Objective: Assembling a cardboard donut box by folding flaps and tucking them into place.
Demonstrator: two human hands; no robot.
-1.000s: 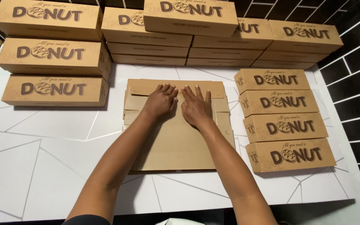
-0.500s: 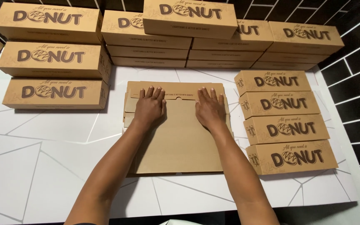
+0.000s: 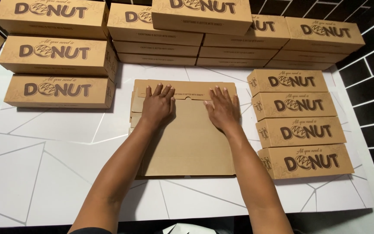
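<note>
Both hands lie flat, palms down and fingers spread, on a flat unfolded brown cardboard box blank [image 3: 187, 138] that rests on the white table with thin grey lines [image 3: 44, 173]. The left hand [image 3: 157, 108] and right hand [image 3: 222, 110] press near the blank's far edge, apart from each other, gripping nothing. Assembled brown cardboard boxes are stacked left of the left hand [image 3: 57, 65], beyond the fingertips [image 3: 204, 30], and in a row right of the right hand [image 3: 299, 121].
</note>
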